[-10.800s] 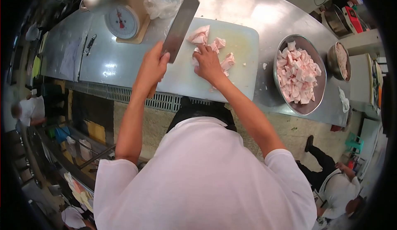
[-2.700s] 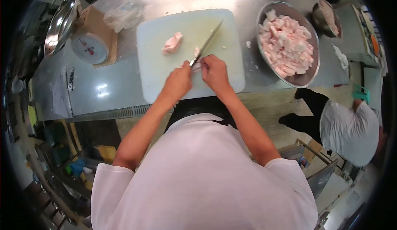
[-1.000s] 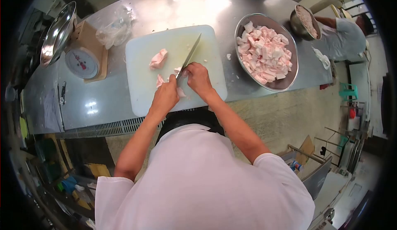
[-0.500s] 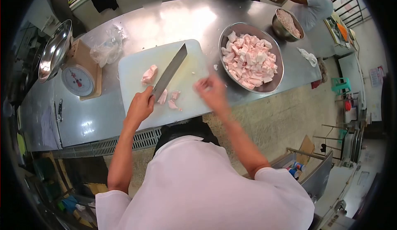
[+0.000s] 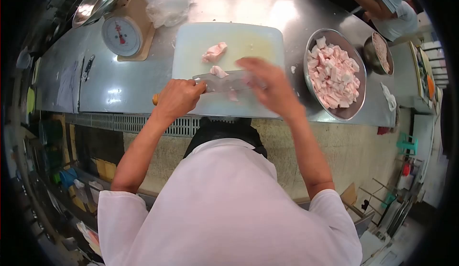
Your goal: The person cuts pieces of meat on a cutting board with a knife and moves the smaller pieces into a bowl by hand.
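Note:
My left hand (image 5: pixel 179 97) is closed round the handle of a large kitchen knife (image 5: pixel 217 83), its broad blade lying level and pointing right over a white cutting board (image 5: pixel 191 36). Motion blurs my right hand (image 5: pixel 267 82), which hovers at the blade's far end; its fingers are smeared. A chunk of pale pink fatty meat (image 5: pixel 214 52) rests on the board beyond the knife. One smaller piece (image 5: pixel 218 71) shows along the blade's upper edge, and another bit (image 5: pixel 233 95) lies on the near side, partly hidden by the knife.
To the right stands a metal bowl (image 5: pixel 361 94) heaped with cut meat chunks, with a smaller bowl (image 5: pixel 366 51) of meat behind it. A dial scale (image 5: pixel 121 35) and a plastic bag (image 5: pixel 168 9) are at the left. Other people (image 5: pixel 382 8) work at the far right.
The knife has swung from pointing away to lying level, its tip now to the right. My right hand has come in beside the blade. The whole view has turned and shifted.

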Demonstrator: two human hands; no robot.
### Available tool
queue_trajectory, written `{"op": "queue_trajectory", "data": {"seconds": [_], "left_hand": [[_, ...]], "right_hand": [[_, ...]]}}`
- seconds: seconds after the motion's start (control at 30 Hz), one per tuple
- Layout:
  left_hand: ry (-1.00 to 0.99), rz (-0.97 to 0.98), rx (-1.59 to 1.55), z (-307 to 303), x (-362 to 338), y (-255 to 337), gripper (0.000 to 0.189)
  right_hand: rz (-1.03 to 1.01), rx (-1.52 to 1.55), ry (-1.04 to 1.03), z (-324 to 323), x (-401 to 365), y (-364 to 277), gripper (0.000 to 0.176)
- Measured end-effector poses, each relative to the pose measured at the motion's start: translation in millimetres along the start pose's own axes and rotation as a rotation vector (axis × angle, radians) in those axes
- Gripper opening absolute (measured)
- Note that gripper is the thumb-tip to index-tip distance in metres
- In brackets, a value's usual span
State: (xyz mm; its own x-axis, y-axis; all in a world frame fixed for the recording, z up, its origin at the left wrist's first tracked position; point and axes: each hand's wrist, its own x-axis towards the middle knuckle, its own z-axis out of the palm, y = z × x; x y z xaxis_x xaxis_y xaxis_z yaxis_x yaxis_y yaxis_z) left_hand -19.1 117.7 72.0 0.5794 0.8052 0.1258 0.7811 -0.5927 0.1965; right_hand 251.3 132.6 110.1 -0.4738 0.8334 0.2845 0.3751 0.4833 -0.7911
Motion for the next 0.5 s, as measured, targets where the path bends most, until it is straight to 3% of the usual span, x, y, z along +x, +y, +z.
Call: {"op": "queue_trajectory", "data": {"seconds": [0.03,0.07,0.13,0.17,0.23,0.37,0.47,0.5], "left_hand": [[-0.001,0.010,0.008,-2,-2,-1,0.012],[-0.003,0.001,0.013,-4,-4,-1,0.012],[0.047,0.058,0.035,-6,-5,0,0.009],[0.045,0.054,0.035,-8,-7,1,0.009],[0.039,0.059,0.026,-16,-11,6,0.012],[-0.018,-0.047,0.061,-45,-44,4,0.012],[-0.011,-0.208,-0.095,-62,-78,-5,0.008],[0.033,-0.311,-0.127,-63,-87,-7,0.008]], "right_hand": [[-0.001,0.073,-0.141,18,0,3,0.034],[-0.007,0.079,-0.145,33,0,8,0.034],[-0.200,-0.332,-0.384,55,-1,18,0.050],[-0.203,-0.330,-0.386,57,1,25,0.050],[0.196,-0.357,-0.538,52,14,46,0.065],[0.356,-0.279,-0.563,19,17,85,0.065],[0.382,0.103,-0.160,10,-5,100,0.064],[0.385,0.105,-0.159,21,-13,110,0.064]]}}
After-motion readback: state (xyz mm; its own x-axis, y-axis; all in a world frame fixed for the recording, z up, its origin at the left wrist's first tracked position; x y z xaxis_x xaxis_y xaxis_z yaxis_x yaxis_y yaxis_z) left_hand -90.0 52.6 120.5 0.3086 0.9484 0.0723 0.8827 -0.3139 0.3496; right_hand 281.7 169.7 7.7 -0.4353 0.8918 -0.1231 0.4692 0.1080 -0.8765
